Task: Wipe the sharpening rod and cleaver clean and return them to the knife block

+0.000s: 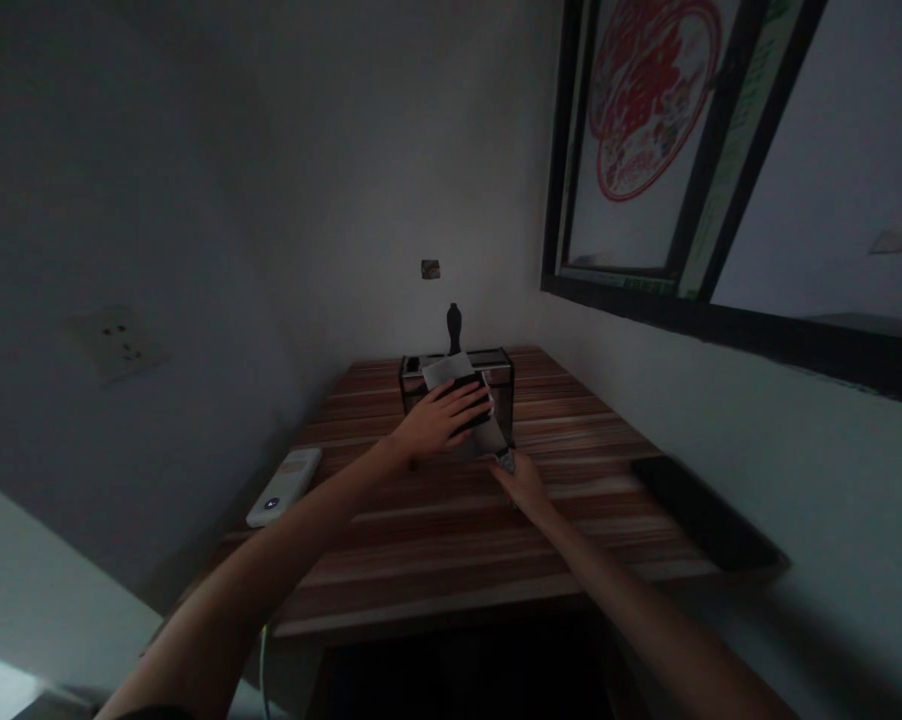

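Both arms reach forward over a striped wooden desk (451, 540) that sits in a dim corner. The left hand (440, 420) lies palm down with its fingers spread flat across a pale sheet of paper (451, 372), pressing it against the front of a small dark box-like holder (496, 375) that stands near the back of the desk. The paper tilts: its upper end rises above the fingertips in front of the holder's top edge, and its lower end slopes down toward the desk surface, coming out from under the palm on the right side.

The right hand (521, 480) is just beside that lower end, nearer the camera and a little to the right of the left hand. Its fingers are closed around a small dark object (505, 460) that touches or nearly touches the paper's bottom corner; the object is too small and dark to name.

Behind the holder a dark, bottle-shaped item (454, 327) stands upright against the wall. On the left part of the desk, well apart from both hands, lies a white remote-like device (284, 486). Along the right edge of the desk rests a flat black slab (702, 512). A dark-framed window (710, 170) with a red round paper-cut on its glass fills the wall to the right, and a wall socket (117, 343) shows on the left wall.
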Action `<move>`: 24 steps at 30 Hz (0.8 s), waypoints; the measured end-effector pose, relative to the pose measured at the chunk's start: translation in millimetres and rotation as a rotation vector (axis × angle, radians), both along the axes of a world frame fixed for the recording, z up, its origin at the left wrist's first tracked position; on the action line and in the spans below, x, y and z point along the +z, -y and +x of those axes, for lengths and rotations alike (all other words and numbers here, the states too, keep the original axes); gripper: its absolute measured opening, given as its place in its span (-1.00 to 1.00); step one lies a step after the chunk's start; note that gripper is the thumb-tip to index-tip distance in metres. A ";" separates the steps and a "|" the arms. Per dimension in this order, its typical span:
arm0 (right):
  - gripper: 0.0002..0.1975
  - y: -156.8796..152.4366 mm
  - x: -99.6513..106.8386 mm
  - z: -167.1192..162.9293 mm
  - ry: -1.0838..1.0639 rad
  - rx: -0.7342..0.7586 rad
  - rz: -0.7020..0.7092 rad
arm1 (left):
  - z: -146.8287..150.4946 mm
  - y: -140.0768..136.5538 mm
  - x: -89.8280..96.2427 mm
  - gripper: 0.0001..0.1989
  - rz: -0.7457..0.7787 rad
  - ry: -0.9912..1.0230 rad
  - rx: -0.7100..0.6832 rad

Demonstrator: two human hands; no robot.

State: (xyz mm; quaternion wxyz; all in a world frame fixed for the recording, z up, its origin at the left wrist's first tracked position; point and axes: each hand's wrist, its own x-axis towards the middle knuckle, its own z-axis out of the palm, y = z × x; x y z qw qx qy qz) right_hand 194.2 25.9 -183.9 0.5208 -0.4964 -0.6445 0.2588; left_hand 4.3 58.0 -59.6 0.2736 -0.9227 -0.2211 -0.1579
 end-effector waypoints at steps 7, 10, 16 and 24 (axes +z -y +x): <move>-0.79 -1.5 -4.6 1.5 0.012 -0.001 -0.036 | -9.6 -18.2 37.6 -0.49 0.008 0.000 0.015; -0.79 -2.0 -4.8 1.8 0.014 0.005 -0.041 | -10.1 -23.5 47.1 -0.50 0.007 -0.001 0.012; -0.79 -0.8 -1.9 0.8 0.007 -0.019 -0.039 | -8.1 -24.5 51.3 -0.52 -0.004 0.020 0.009; -0.80 1.2 2.3 -0.8 -0.010 -0.021 -0.037 | -9.3 -10.2 47.1 -0.49 -0.051 0.166 0.048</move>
